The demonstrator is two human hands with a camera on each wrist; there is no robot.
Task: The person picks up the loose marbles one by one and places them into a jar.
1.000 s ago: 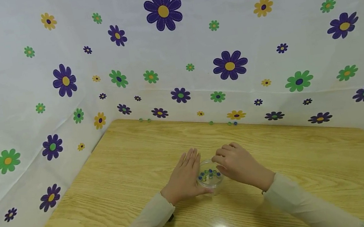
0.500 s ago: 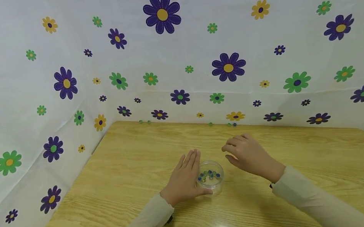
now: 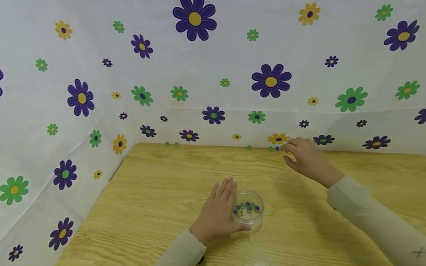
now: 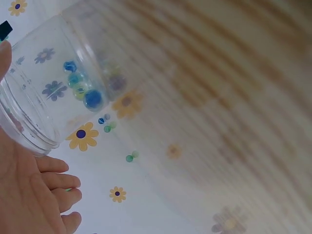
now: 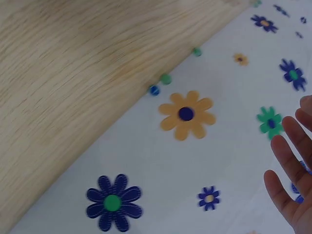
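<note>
Along the far edge of the table, toward its left corner: two green marbles, round, lying a little apart.
Left hand: one, laid against the left side of a jar; fingers straight, thumb along the near side, the grip slack and not closed round it.
Clear jar: one, upright, lidless, in front of the person; holds blue and green marbles in a loose cluster, exact count not legible.
Single green marble: at the far edge, beyond the jar.
Green marble and blue marble: a near pair at the same edge, the blue on the right.
Right hand: one, reaching out above the far edge; thumb and fingers parted, the grip holding nothing. The blue marble lies just to the left of its fingertips; the right wrist view shows them apart. Being round, the marble offers no long axis. This hand is the nearer; the left is well back at the jar.
Surface: pale wood grain, a glare spot in front.
Room: white sheet hung behind and at both sides, printed with purple, green and yellow flowers.
</note>
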